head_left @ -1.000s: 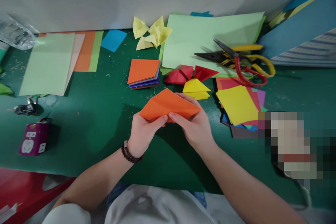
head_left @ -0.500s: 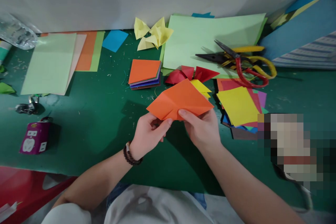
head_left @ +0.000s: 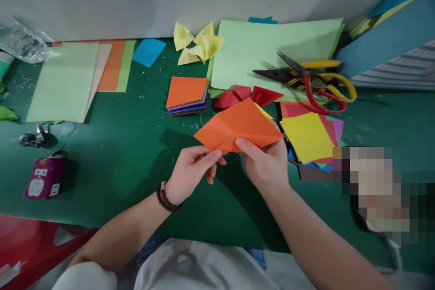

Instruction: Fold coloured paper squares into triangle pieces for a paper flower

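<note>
An orange sheet of origami paper [head_left: 239,122], partly folded, is held above the green table between both hands. My left hand [head_left: 195,165] pinches its lower left edge between thumb and fingers. On the lower right part, the thumb of my right hand [head_left: 267,161] presses from above, while its fingers go behind the paper and are mostly hidden. Just beyond the sheet lie red folded paper pieces [head_left: 234,97], and a bit of yellow paper shows behind its right edge. A stack of small coloured squares [head_left: 188,93] sits to the upper left of the sheet.
Scissors with red and yellow handles [head_left: 322,86] rest on pale green sheets [head_left: 244,50]. Coloured squares [head_left: 307,138] lie to the right. Yellow folded pieces [head_left: 204,43] stand by the wall. At left are larger sheets [head_left: 64,81], a purple box [head_left: 44,176] and a plastic bottle [head_left: 23,38].
The orange paper has shifted slightly right and tilted, covering more of the yellow paper behind it. My right hand has moved a little right; the left thumb has slid towards the paper's edge.
</note>
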### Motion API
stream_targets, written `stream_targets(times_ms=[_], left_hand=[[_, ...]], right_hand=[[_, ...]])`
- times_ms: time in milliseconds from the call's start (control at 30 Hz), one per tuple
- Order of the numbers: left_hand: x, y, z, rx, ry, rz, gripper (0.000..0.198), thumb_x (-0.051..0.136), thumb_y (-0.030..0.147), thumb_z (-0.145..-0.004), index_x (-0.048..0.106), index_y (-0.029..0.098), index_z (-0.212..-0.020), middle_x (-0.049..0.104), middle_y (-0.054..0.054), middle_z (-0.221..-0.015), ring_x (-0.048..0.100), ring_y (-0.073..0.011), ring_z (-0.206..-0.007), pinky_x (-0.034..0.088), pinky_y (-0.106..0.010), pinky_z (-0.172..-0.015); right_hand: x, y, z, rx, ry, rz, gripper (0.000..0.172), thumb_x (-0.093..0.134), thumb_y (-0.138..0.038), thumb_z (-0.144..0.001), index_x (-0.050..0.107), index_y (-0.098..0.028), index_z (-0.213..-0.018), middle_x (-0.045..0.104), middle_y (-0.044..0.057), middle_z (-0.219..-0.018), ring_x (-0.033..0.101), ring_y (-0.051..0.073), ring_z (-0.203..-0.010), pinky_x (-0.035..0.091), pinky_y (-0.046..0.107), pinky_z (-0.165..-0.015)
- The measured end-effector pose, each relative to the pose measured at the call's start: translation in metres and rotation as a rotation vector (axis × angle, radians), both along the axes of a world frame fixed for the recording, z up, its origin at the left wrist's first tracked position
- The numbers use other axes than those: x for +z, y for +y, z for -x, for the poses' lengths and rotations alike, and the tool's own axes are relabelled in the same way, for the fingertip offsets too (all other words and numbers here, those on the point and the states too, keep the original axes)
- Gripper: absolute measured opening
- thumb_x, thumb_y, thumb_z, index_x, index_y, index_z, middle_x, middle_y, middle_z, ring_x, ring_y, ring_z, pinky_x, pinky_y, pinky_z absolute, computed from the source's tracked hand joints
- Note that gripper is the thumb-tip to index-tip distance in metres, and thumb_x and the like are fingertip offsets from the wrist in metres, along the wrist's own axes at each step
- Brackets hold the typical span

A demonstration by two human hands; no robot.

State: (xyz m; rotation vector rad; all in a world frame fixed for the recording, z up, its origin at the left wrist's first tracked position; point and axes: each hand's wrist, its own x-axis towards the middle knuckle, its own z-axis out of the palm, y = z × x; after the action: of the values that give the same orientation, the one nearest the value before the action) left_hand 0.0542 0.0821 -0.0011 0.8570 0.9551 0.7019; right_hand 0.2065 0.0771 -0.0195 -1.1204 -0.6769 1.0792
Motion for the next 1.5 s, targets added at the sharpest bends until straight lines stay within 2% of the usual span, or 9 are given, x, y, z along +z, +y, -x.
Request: stream_targets(times_ms=[333, 433, 533, 700, 867, 1033, 1133, 1400, 1500], left_hand=[[0.005, -0.001, 0.003, 0.011, 0.147, -0.149, 0.034, 0.062, 0.039, -0.082, 0.066, 0.013, -0.061, 0.059, -0.001, -0.055, 0.048, -0.0064, -0.04, 0.043, -0.02, -0.042], [0.005, -0.002, 0.005, -0.011, 0.133, -0.172, 0.037, 0.058, 0.046, -0.084, 0.068, 0.013, -0.071, 0.06, -0.003, -0.06, 0.051, -0.0089, -0.045, 0.045, -0.022, -0.044], [0.002, -0.001, 0.008, -0.027, 0.144, -0.162, 0.042, 0.057, 0.052, -0.083, 0.069, 0.012, -0.08, 0.059, -0.003, -0.062, 0.05, -0.0095, -0.047, 0.043, -0.022, -0.042], [-0.004, -0.002, 0.012, 0.024, 0.355, -0.277, 0.031, 0.058, 0.043, -0.084, 0.066, 0.016, -0.073, 0.061, 0.0, -0.063, 0.045, -0.0067, -0.045, 0.038, -0.02, -0.043], [-0.004, -0.005, 0.014, 0.055, 0.443, -0.409, 0.024, 0.058, 0.035, -0.083, 0.066, 0.017, -0.069, 0.066, -0.002, -0.068, 0.057, -0.0119, -0.058, 0.049, -0.023, -0.055], [-0.002, -0.007, 0.009, 0.177, 0.44, -0.357, 0.03, 0.063, 0.041, -0.078, 0.066, 0.017, -0.096, 0.071, -0.01, -0.097, 0.068, -0.0234, -0.089, 0.058, -0.034, -0.073], [-0.003, -0.007, 0.008, 0.186, 0.491, -0.382, 0.033, 0.063, 0.045, -0.077, 0.066, 0.02, -0.098, 0.071, -0.01, -0.102, 0.068, -0.0258, -0.094, 0.059, -0.038, -0.077], [-0.022, -0.009, 0.018, 0.37, 0.601, -0.626, 0.043, 0.061, 0.05, -0.082, 0.061, 0.021, -0.114, 0.067, -0.011, -0.112, 0.062, -0.0283, -0.112, 0.054, -0.042, -0.094], [-0.03, -0.01, 0.029, 0.298, 0.718, -0.69, 0.042, 0.06, 0.05, -0.083, 0.062, 0.021, -0.113, 0.068, -0.012, -0.11, 0.052, -0.0295, -0.125, 0.046, -0.045, -0.104]], right_hand=[[-0.002, 0.001, -0.003, 0.021, -0.049, 0.041, 0.052, 0.08, -0.028, -0.063, 0.053, -0.028, -0.107, 0.057, 0.004, -0.119, 0.058, 0.023, -0.109, 0.047, 0.042, -0.094], [-0.002, 0.001, -0.002, 0.05, -0.014, 0.082, 0.055, 0.08, -0.032, -0.063, 0.052, -0.027, -0.11, 0.058, 0.006, -0.119, 0.058, 0.024, -0.11, 0.048, 0.044, -0.094], [0.0, 0.002, -0.001, 0.113, 0.071, 0.133, 0.056, 0.082, -0.032, -0.061, 0.054, -0.026, -0.108, 0.061, 0.005, -0.114, 0.06, 0.024, -0.106, 0.051, 0.041, -0.089], [0.006, 0.001, 0.004, 0.261, 0.183, 0.126, 0.053, 0.083, -0.03, -0.059, 0.056, -0.025, -0.105, 0.063, 0.005, -0.107, 0.062, 0.021, -0.093, 0.054, 0.033, -0.074], [0.011, 0.001, 0.006, 0.293, 0.26, 0.102, 0.051, 0.083, -0.026, -0.058, 0.058, -0.025, -0.102, 0.064, 0.003, -0.101, 0.063, 0.018, -0.086, 0.055, 0.03, -0.069], [0.017, 0.003, 0.006, 0.347, 0.294, 0.098, 0.047, 0.083, -0.023, -0.056, 0.06, -0.024, -0.098, 0.065, 0.002, -0.095, 0.063, 0.017, -0.081, 0.054, 0.028, -0.066], [0.017, 0.003, 0.009, 0.343, 0.34, 0.108, 0.046, 0.083, -0.024, -0.056, 0.061, -0.024, -0.097, 0.066, 0.002, -0.093, 0.063, 0.016, -0.079, 0.054, 0.029, -0.066], [0.012, -0.005, 0.026, 0.517, 0.338, 0.066, 0.023, 0.078, -0.041, -0.067, 0.072, -0.02, -0.075, 0.06, 0.001, -0.084, 0.053, 0.012, -0.071, 0.047, 0.027, -0.062], [0.009, -0.006, 0.029, 0.474, 0.326, 0.134, 0.025, 0.076, -0.043, -0.069, 0.07, -0.019, -0.064, 0.055, 0.0, -0.075, 0.046, 0.01, -0.065, 0.037, 0.024, -0.055]])
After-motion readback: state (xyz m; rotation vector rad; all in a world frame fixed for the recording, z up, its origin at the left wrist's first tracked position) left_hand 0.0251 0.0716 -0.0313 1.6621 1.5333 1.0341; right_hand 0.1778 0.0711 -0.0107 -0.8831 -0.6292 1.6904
